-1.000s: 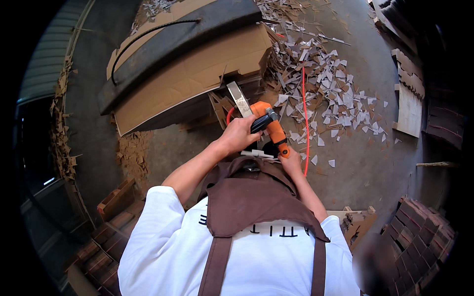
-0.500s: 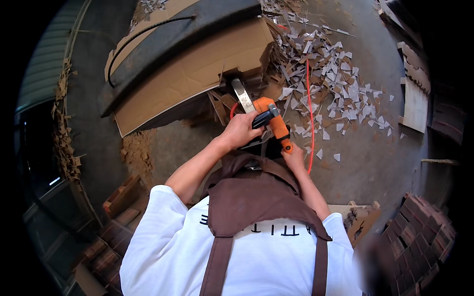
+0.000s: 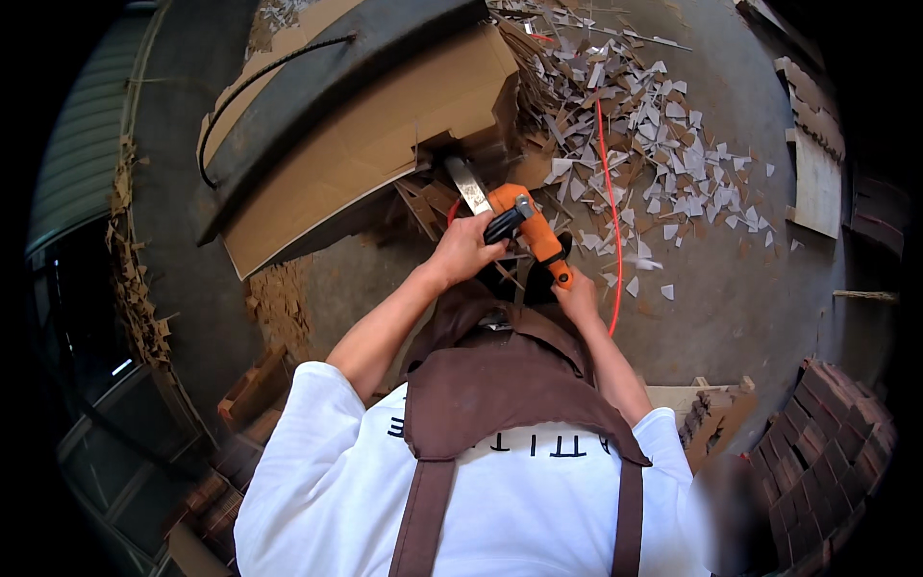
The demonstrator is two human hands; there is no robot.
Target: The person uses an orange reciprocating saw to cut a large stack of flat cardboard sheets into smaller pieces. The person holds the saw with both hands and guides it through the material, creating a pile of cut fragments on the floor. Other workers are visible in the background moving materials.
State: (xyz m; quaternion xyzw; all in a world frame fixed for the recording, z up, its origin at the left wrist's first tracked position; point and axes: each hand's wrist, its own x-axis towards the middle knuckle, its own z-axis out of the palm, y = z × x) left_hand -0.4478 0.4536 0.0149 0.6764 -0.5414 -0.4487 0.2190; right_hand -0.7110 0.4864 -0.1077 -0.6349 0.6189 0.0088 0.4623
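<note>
- A large brown cardboard sheet (image 3: 385, 135) leans over the floor, left of the hands.
- The left hand (image 3: 466, 252) is wrapped shut around the black front grip of the orange power saw (image 3: 524, 226), whose blade points at the cardboard's edge.
- The right hand (image 3: 577, 296) clasps the saw's rear handle, beside the red cord (image 3: 609, 192).
- Pale cardboard scraps (image 3: 673, 163) litter the floor at right.
</note>
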